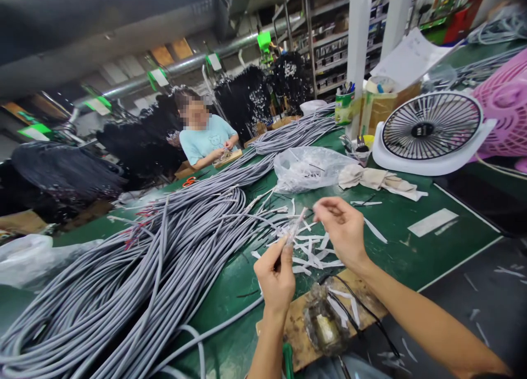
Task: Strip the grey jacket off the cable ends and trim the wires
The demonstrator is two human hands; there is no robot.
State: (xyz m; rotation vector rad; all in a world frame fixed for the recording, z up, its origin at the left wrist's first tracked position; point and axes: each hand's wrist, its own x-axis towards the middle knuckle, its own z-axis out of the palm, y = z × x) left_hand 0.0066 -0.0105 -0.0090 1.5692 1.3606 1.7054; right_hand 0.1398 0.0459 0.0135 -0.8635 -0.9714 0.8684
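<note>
Cable end [297, 224], just below and right of the frame's centre: best kept steady in the pinch of the left hand [276, 277], clear of the white strips [302, 269], with the right hand [345, 228] curled close by, too blurred to tell whether gripping anything.

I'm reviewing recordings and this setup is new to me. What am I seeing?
There is no machine, just someone's two bare hands, seen by one camera worn on the head, looking forward and down. The left hand holds a cable end between its fingers; the right hand is raised beside it, too blurred to tell whether it grips anything. On the green table lie grey cables, white strips and a plastic bag; a board is at its near edge. A fan stands to the right. Another person is across the table.
</note>
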